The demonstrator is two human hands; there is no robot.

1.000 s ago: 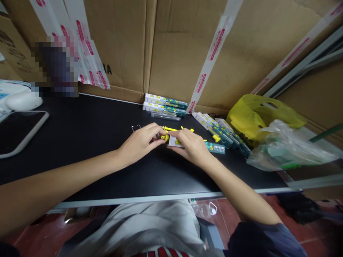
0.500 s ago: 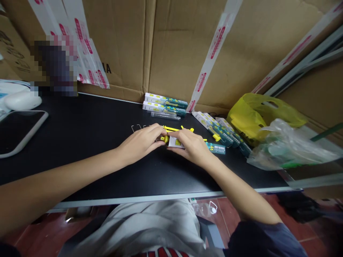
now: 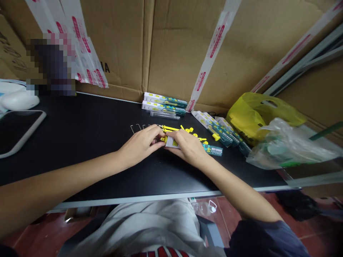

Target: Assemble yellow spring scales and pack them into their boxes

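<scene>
My right hand (image 3: 189,146) is wrapped round a slim white and teal box (image 3: 216,151), whose open-looking left end points at my left hand. My left hand (image 3: 146,142) pinches a small yellow piece (image 3: 163,139) at that end of the box; how far it sits inside is hidden by the fingers. Just behind both hands lie several yellow plastic parts (image 3: 171,127) on the black table (image 3: 107,182). Thin bent metal hooks (image 3: 132,129) stick out beyond my left hand.
Two similar boxes (image 3: 163,107) and clear tubes (image 3: 164,115) lie by the cardboard wall. Several more boxes (image 3: 214,128) are at the right, beside yellow (image 3: 241,114) and clear plastic bags (image 3: 286,146). A phone (image 3: 20,130) lies far left.
The box in my right hand has moved slightly left and tilted a little, uncovering more yellow parts behind it. My left hand keeps its pinch at the box end.
</scene>
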